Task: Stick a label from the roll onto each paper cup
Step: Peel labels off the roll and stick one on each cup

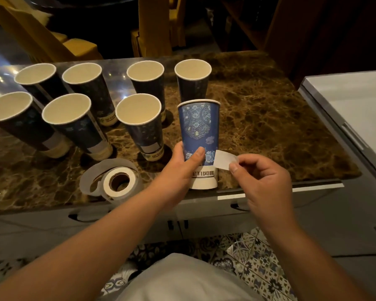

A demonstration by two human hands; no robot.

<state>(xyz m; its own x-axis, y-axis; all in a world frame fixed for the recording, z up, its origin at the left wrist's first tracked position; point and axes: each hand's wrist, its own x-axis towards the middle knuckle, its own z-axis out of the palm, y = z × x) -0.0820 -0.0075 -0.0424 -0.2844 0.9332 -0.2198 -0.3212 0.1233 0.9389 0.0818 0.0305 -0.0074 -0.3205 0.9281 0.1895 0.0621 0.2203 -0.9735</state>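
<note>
A tall blue paper cup [199, 127] with a flower pattern stands near the counter's front edge. My left hand [180, 168] grips its lower part, thumb across the front. My right hand [263, 177] pinches a small white label [224, 160] by one end, just right of the cup's lower side. The label's free end almost touches the cup; I cannot tell if it sticks. The label roll [119, 181] lies flat to the left, with loose backing strip curled around it. Several more cups stand behind, three of them [149, 135] bearing a pale label near the base.
The brown marble counter [269, 118] holds everything and has bare room on its right half. A white appliance lid [356, 98] sits to the right. Yellow chairs [152, 27] stand beyond the counter. Grey cabinet drawers [52, 224] lie below the front edge.
</note>
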